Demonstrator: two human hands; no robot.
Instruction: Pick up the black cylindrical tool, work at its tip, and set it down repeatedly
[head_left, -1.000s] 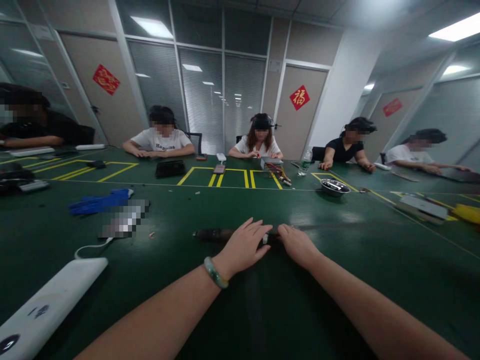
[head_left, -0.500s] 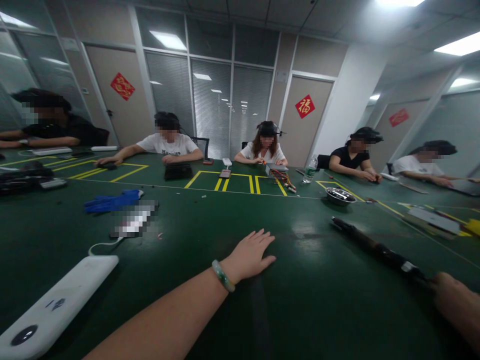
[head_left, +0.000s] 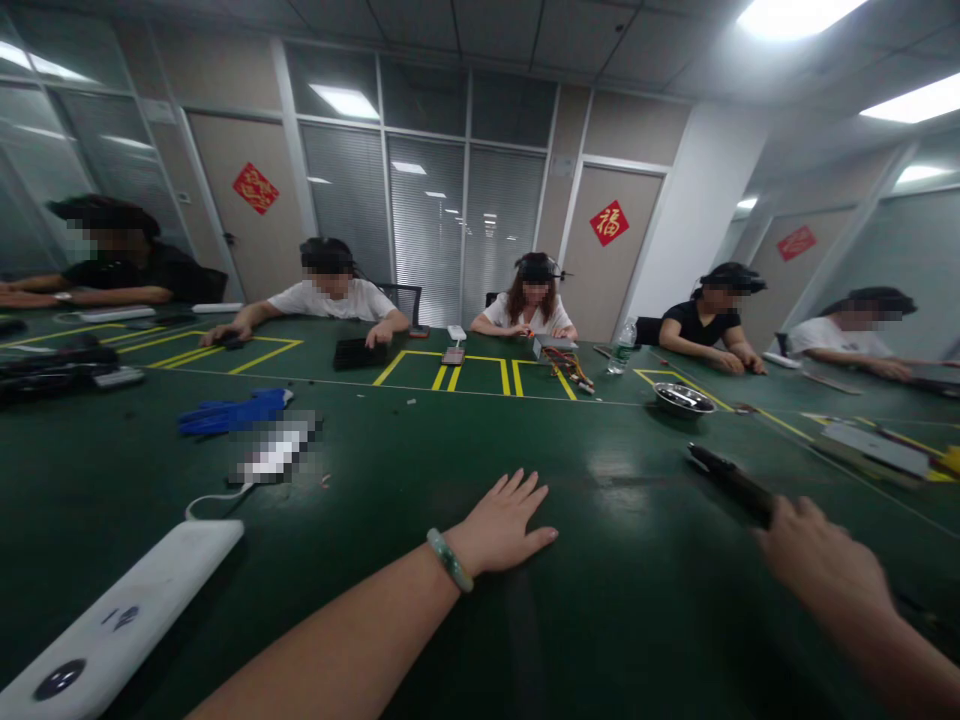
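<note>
My left hand [head_left: 506,522] lies palm down on the green table [head_left: 600,620], fingers stretched out and slightly spread, holding nothing. A jade-like bangle [head_left: 450,560] is on its wrist. On the right, my right hand [head_left: 821,555] is closed over a long black rod-like thing [head_left: 727,478], its exact kind unclear. The rod's narrow tip points away toward the upper left. The hand covers its middle, and the near part is mostly hidden and dark.
At left are a white power bank [head_left: 135,610], a cabled phone [head_left: 277,452] and a blue glove [head_left: 236,412]. Beyond the rod sit a metal bowl [head_left: 682,400] and a water bottle [head_left: 622,348]. Several people work across the table near a metal box with wires [head_left: 559,352].
My right hand has moved forward and left along the black rod, from its near end to its middle. The rod's tip sits slightly farther right. My left hand stays flat.
</note>
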